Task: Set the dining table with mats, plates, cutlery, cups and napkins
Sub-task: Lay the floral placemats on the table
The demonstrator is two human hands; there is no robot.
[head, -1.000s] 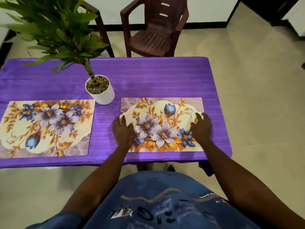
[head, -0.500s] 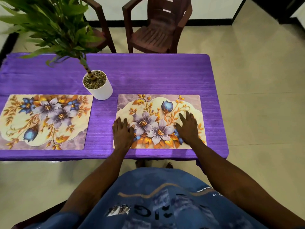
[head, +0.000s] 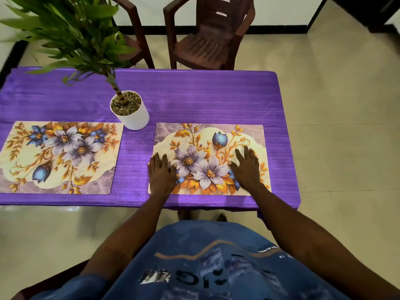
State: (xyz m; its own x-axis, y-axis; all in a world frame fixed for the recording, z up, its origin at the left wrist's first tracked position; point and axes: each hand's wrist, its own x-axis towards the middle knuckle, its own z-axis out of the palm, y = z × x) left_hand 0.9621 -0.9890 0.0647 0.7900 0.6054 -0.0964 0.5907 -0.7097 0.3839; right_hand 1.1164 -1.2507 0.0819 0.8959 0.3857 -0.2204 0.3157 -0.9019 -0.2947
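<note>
Two floral place mats lie flat on the purple tablecloth (head: 194, 100). The right mat (head: 207, 137) is in front of me; the left mat (head: 58, 156) lies at the table's left. My left hand (head: 161, 176) rests palm down, fingers spread, on the right mat's left edge. My right hand (head: 246, 167) lies flat on the same mat's right half, fingers apart. Neither hand grips anything. No plates, cutlery, cups or napkins are in view.
A white pot (head: 129, 111) with a leafy green plant (head: 71, 33) stands between the mats' far corners. Two dark brown plastic chairs (head: 207, 37) stand beyond the table's far edge. Tiled floor (head: 346, 126) lies to the right.
My right hand has slid from the mat's right edge inward over the mat. My left hand has stayed at the mat's left edge. The camera view shifted slightly.
</note>
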